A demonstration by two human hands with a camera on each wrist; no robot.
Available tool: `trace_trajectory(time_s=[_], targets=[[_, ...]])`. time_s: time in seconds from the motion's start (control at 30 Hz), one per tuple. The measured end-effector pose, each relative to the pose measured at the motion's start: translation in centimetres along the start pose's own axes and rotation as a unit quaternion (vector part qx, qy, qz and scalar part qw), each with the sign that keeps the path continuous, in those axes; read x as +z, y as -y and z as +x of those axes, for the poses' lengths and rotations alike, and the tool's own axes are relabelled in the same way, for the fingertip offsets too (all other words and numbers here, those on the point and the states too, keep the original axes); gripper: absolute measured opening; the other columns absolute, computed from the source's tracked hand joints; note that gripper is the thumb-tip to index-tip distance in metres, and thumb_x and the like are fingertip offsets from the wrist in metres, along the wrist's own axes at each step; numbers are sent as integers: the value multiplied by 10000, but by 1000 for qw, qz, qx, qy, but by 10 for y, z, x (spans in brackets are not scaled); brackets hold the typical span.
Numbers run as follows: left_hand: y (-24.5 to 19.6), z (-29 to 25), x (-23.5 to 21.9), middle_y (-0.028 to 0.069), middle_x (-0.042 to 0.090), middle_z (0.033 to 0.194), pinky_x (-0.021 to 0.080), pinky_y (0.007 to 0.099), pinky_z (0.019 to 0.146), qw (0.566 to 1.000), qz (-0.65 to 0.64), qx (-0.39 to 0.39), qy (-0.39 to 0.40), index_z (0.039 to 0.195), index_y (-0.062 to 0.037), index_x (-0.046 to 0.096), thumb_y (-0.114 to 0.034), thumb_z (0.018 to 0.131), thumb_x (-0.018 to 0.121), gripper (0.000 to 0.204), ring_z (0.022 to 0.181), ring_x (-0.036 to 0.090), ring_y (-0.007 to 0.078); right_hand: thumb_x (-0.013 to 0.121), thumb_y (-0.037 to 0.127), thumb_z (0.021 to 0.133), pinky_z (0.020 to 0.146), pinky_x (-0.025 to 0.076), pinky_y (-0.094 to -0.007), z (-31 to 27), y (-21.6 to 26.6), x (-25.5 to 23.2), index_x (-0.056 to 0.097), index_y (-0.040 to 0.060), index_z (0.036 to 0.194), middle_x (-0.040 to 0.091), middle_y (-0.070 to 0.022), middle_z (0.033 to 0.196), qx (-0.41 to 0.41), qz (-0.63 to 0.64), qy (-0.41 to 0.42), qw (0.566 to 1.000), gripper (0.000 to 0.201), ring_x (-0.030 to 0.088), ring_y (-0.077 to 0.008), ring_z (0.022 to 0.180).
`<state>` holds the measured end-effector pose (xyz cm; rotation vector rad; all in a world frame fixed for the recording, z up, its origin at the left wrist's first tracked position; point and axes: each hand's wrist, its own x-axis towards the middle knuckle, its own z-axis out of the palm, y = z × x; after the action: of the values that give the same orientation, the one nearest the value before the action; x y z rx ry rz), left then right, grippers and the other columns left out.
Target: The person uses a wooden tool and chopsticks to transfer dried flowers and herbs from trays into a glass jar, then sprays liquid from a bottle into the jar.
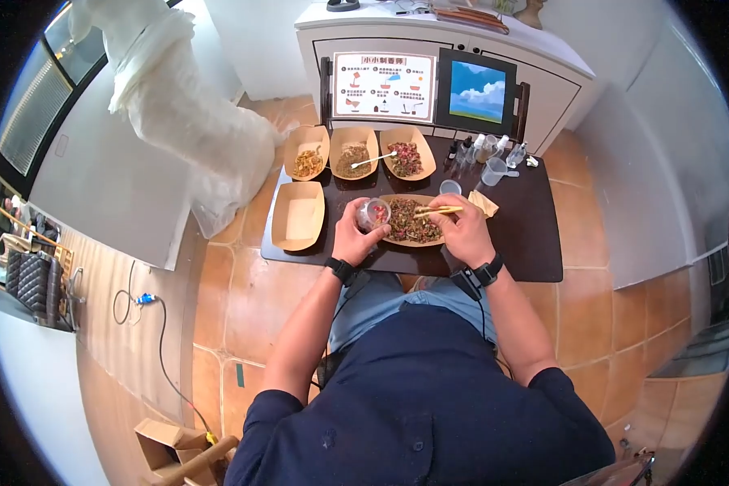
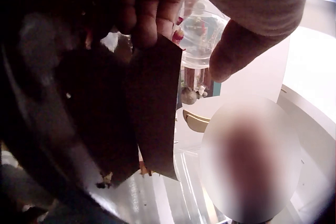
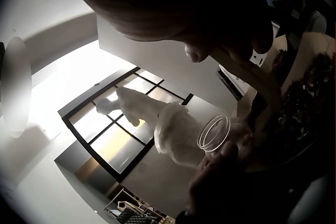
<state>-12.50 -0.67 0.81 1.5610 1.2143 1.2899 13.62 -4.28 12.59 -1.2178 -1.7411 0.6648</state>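
Note:
My left hand (image 1: 356,236) grips a small clear plastic jar (image 1: 374,213), its open mouth turned up, at the left edge of a paper tray of mixed dried petals and herbs (image 1: 413,231). A few red and pale pieces (image 2: 178,36) show inside the jar. Over the right part of that tray, my right hand (image 1: 467,235) pinches light wooden tweezers (image 1: 439,211), their tips pointing left above the mix. In the right wrist view the jar's threaded rim (image 3: 214,133) stands just beyond the tweezers.
Three paper trays line the back: yellow petals (image 1: 308,162), brown herbs (image 1: 353,160) with a white spoon (image 1: 373,160), and rosebuds (image 1: 407,160). A bare paper tray (image 1: 298,216) sits left. Small bottles (image 1: 482,148), a plastic cup (image 1: 494,170) and a lid (image 1: 450,187) stand right.

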Motion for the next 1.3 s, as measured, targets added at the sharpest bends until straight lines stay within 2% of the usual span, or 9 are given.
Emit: trace_trajectory(time_s=[0.17, 0.27, 0.3, 0.4, 0.57, 0.7, 0.87, 0.97, 1.3], targets=[[3, 3, 1, 156, 781, 1173, 595, 379, 947, 1000, -6, 5, -2, 1380, -15, 598, -312, 783, 963, 760, 1060, 760, 233, 724, -17, 946, 935, 574, -381, -7, 5, -5, 721, -8, 1122, 740, -186, 1144, -66, 7, -17, 998, 176, 740, -359, 1062], [-7, 2, -1, 148, 782, 1164, 597, 378, 942, 1000, 15, -2, 1, 1379, -16, 598, -302, 787, 959, 750, 1049, 758, 226, 691, -38, 961, 981, 573, -422, -21, 43, -14, 675, -17, 1152, 725, -211, 1217, -105, -59, -29, 992, 193, 726, -419, 1122], [-7, 1, -1, 148, 782, 1164, 597, 378, 942, 1000, 13, -1, 0, 1379, -16, 598, -302, 787, 959, 750, 1049, 758, 226, 691, -43, 954, 964, 584, -431, -28, 60, -14, 668, -14, 1148, 727, -216, 1214, -71, -11, -30, 997, 198, 731, -427, 1116], [-10, 1, -2, 90, 735, 1222, 562, 331, 990, 999, 6, -34, 26, 1412, -7, 561, -195, 818, 941, 730, 1093, 704, 155, 696, -41, 951, 893, 609, -436, -41, 97, -28, 669, -13, 1141, 727, -217, 1193, -106, -21, -19, 994, 194, 746, -423, 1065], [-9, 1, -2, 120, 758, 1201, 580, 353, 972, 1000, 2, -26, 14, 1400, -13, 578, -238, 807, 946, 733, 1090, 732, 189, 750, -18, 879, 727, 622, -400, -58, 132, -51, 704, 46, 1125, 723, -148, 1133, -266, -61, 27, 962, 259, 769, -341, 924], [-5, 1, 1, 147, 779, 1185, 595, 371, 950, 1000, -6, -12, -1, 1386, -16, 593, -288, 796, 952, 742, 1080, 755, 217, 770, -16, 829, 659, 607, -370, -75, 151, -61, 751, 97, 1262, 711, -105, 1097, -323, -52, 75, 942, 448, 756, -271, 846], [-8, -1, 0, 142, 779, 1181, 595, 360, 946, 1000, -12, -19, 5, 1388, -18, 596, -283, 793, 950, 742, 1059, 753, 199, 775, 70, 858, 565, 554, -312, -80, 178, -78, 742, 138, 1407, 664, -51, 1019, -363, -10, 167, 917, 554, 664, -163, 692], [-5, 0, 1, 135, 780, 1174, 595, 356, 941, 1000, -15, -16, 4, 1388, -16, 598, -276, 794, 949, 738, 1046, 752, 189, 767, 132, 858, 502, 435, -244, -79, 182, -76, 788, 198, 1387, 657, -22, 1038, -441, 12, 223, 869, 533, 542, -102, 603], [-2, 0, 2, 121, 780, 1169, 592, 349, 948, 999, -31, -16, 1, 1382, -11, 603, -280, 790, 955, 740, 1053, 747, 179, 749, 82, 826, 497, 440, -232, -79, 183, -74, 793, 248, 1387, 655, -7, 1039, -440, 58, 241, 863, 587, 543, -81, 588]])
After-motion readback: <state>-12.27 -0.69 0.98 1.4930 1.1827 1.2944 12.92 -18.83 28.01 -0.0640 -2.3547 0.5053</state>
